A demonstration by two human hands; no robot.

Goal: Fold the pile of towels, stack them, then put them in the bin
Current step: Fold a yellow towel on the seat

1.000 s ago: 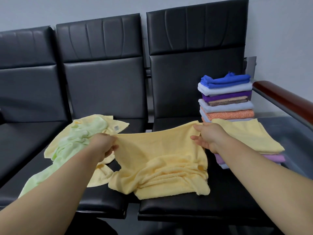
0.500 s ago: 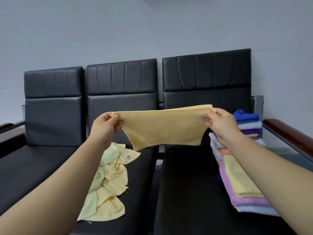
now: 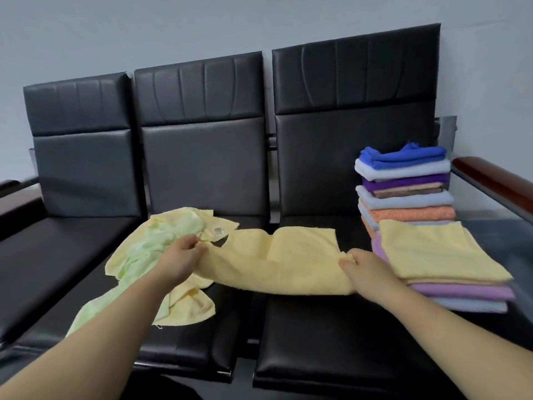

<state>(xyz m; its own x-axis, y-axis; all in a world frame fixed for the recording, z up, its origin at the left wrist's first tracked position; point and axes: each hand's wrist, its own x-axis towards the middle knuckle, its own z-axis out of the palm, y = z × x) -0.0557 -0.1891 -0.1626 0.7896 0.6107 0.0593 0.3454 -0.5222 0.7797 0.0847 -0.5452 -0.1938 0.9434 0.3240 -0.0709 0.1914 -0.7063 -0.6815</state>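
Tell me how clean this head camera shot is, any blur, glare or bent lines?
Head view: soft, even light, no hard shadows; faint sheen on the black seats; wide-angle lens tilts and bows the chair backs near the edges; whole frame slightly soft, though the yellow towel between left hand and right hand reads clearly.

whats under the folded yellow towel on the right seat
Under the folded yellow towel lies a folded lilac towel, and below that a pale blue towel on the black seat. Only their edges show; the yellow one covers their tops.
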